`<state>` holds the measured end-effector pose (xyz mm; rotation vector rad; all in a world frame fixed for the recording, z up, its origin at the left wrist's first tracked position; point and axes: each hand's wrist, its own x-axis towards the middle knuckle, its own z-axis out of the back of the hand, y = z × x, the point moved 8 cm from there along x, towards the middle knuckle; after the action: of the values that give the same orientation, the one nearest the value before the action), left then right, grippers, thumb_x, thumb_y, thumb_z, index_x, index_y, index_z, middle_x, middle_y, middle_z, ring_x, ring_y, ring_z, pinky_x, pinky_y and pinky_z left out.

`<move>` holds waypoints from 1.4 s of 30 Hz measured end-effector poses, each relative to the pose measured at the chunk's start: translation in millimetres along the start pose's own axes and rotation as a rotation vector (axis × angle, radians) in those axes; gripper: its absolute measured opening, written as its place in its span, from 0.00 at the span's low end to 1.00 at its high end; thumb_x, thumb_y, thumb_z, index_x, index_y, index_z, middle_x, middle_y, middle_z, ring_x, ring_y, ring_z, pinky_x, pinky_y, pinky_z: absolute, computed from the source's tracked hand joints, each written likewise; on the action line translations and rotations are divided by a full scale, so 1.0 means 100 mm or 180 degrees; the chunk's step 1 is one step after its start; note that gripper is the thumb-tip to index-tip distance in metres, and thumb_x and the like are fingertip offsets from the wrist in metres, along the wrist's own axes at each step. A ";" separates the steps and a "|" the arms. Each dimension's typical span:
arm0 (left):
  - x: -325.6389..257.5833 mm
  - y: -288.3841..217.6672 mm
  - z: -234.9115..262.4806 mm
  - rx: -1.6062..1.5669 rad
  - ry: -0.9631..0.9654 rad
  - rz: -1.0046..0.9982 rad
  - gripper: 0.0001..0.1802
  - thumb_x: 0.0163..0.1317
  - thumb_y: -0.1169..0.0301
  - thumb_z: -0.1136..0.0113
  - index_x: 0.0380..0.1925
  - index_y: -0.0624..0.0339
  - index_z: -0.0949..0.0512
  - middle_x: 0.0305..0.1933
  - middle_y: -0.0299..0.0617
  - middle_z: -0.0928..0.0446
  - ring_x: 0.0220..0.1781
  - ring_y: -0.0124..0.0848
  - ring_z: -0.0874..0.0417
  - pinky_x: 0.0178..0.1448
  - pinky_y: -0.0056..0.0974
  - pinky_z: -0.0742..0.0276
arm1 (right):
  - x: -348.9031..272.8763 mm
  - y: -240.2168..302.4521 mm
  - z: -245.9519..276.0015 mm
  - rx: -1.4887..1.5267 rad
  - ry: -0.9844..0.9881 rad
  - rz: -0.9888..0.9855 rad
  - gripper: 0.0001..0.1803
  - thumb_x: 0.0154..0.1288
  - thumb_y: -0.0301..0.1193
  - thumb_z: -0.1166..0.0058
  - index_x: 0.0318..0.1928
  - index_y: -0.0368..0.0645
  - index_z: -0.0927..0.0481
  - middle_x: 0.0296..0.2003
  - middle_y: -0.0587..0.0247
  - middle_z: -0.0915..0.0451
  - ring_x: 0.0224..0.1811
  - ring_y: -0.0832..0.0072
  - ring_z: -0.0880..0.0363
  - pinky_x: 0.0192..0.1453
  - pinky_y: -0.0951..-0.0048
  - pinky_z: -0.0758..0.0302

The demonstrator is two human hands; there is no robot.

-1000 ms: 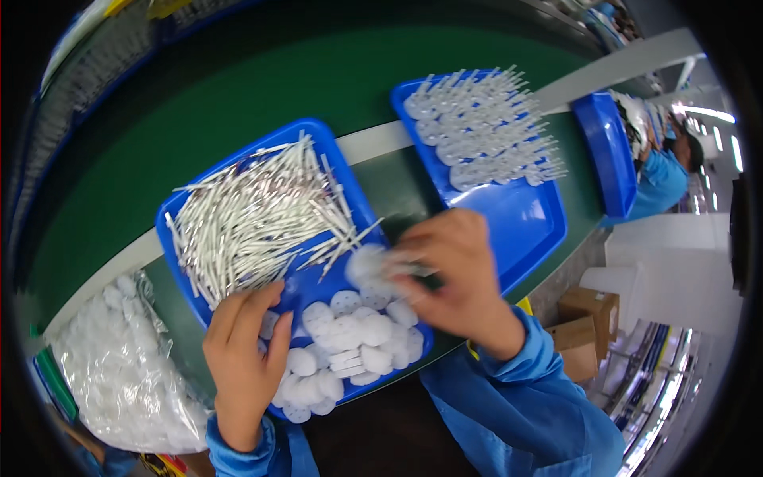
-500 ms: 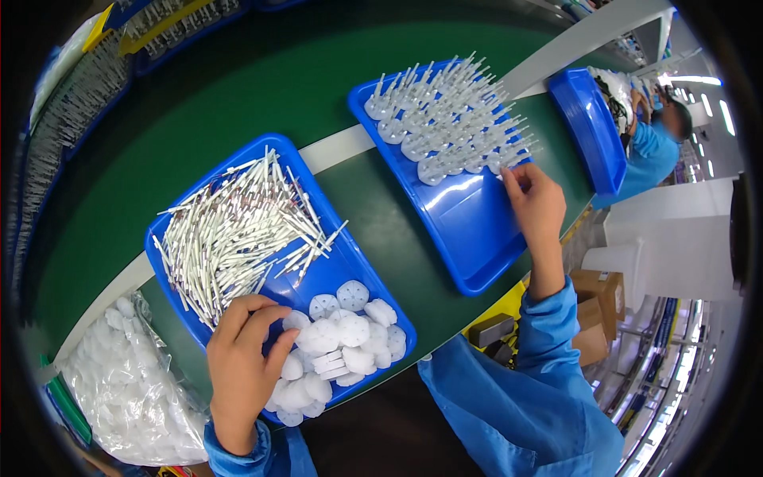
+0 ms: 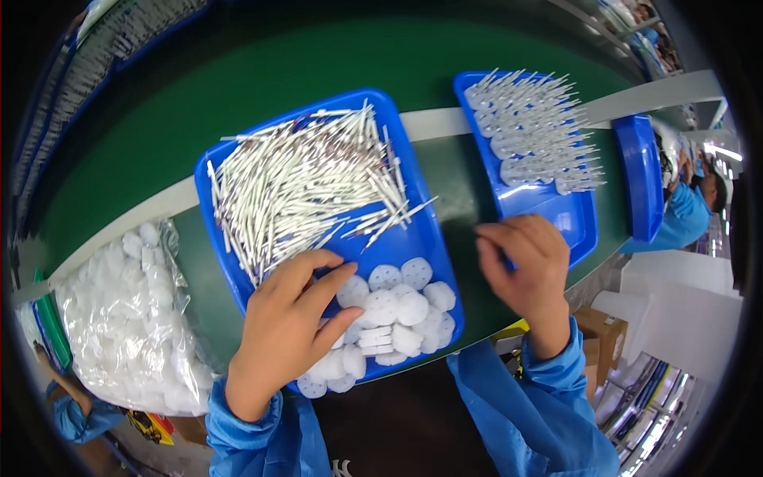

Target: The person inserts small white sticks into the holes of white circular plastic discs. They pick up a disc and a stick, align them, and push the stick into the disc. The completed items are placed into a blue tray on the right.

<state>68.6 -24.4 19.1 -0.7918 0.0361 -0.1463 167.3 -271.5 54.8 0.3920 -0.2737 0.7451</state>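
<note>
White discs [image 3: 412, 308]: heaped at the near end of a blue tray, some lying flat with small holes showing, a few standing on edge in a short stack.
Left hand [image 3: 288, 324]: above the left side of the heap, thumb and fingers bent and parted; no grasped piece is visible. Whether the fingertips touch a disc cannot be told.
Right hand [image 3: 534, 269]: between the two nearer trays, overlapping the near part of the right one in this view; fingers curled, thumb and forefinger apart, nothing visible in the grip.
White sticks [image 3: 294, 183]: a loose, criss-crossed layer filling the far part of the discs' tray, some with dark ends; one projects across the right rim.
Left-hand tray [image 3: 409, 242]: blue, set aslant, its floor bare between sticks and discs.
Disc-and-stick pieces [image 3: 532, 131]: translucent, packed in rows at the far end of another tray, stems pointing up and rightward.
Right-hand tray [image 3: 579, 219]: blue, its near floor uncovered.
Clear bag [image 3: 123, 318]: left of the discs' tray and apart from it, full of white pieces.
Worktop [image 3: 318, 56]: green, crossed by a pale strip [image 3: 171, 199].
Right margin: a further blue tray [image 3: 640, 183], and beyond it a co-worker's blue sleeve [image 3: 687, 219].
</note>
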 end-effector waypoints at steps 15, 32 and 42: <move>-0.12 0.17 0.21 -0.0876 -0.0948 0.0042 0.16 0.56 0.84 0.24 0.45 0.58 0.08 0.50 0.43 0.16 0.45 0.36 0.13 0.46 0.38 0.15 | 0.47 0.69 -0.17 0.0883 0.0544 0.0317 0.12 0.54 0.25 0.22 0.41 0.50 0.07 0.36 0.69 0.11 0.38 0.67 0.15 0.60 0.56 0.21; 0.00 0.37 0.08 -0.3721 -0.0991 0.0517 0.36 0.74 0.88 0.44 0.82 0.65 0.35 0.78 0.58 0.23 0.73 0.35 0.16 0.65 0.36 0.13 | 0.63 0.85 -0.57 0.1600 -0.0344 0.0488 0.18 0.55 0.24 0.21 0.48 0.50 0.05 0.21 0.74 0.19 0.22 0.76 0.19 0.40 0.70 0.21; -0.05 0.43 0.04 -0.3830 -0.1150 0.0851 0.20 0.79 0.83 0.41 0.69 0.65 0.22 0.72 0.51 0.16 0.62 0.28 0.11 0.51 0.28 0.13 | 0.64 0.88 -0.60 0.1744 -0.0073 0.0666 0.18 0.55 0.27 0.20 0.49 0.51 0.04 0.21 0.75 0.21 0.24 0.77 0.19 0.38 0.70 0.24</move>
<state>69.1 9.4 -9.0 -1.9903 -0.1264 0.3159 156.3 -148.0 47.0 0.9007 -0.1282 1.0214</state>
